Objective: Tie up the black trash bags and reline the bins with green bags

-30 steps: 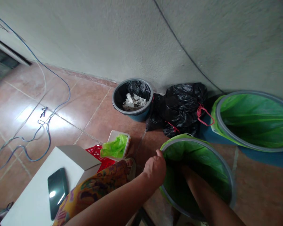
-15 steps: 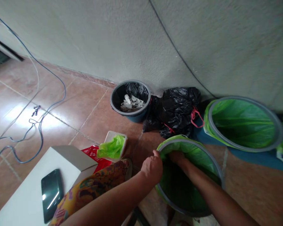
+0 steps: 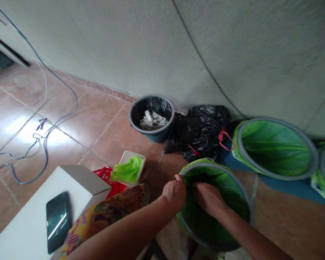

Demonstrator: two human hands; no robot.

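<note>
Near bin [image 3: 243, 202], grey rim, green liner [image 3: 227, 180] folded over its edge, stands on the tiled floor [image 3: 103, 126] in the near centre. Left hand [image 3: 175, 192] curled at the bin's left rim, fingers pressed together over rim and liner; whether it pinches the plastic cannot be told. Right hand [image 3: 209, 196] just inside the mouth, fingers bent down onto the liner near the left hand; grip unclear.

Second green-lined bin [image 3: 276, 148] to the right, farther off, on a blue mat [image 3: 287, 186]. Tied black bag [image 3: 203, 130] against the wall between it and a small dark bin [image 3: 151, 117] holding white scraps. Clear tub with green bags [image 3: 128, 169] beside a red basket [image 3: 111, 178], left of the near bin. White box [image 3: 29, 216] at near left carries a phone [image 3: 58, 220]. Blue cable [image 3: 43, 144] trails over the floor at far left.
</note>
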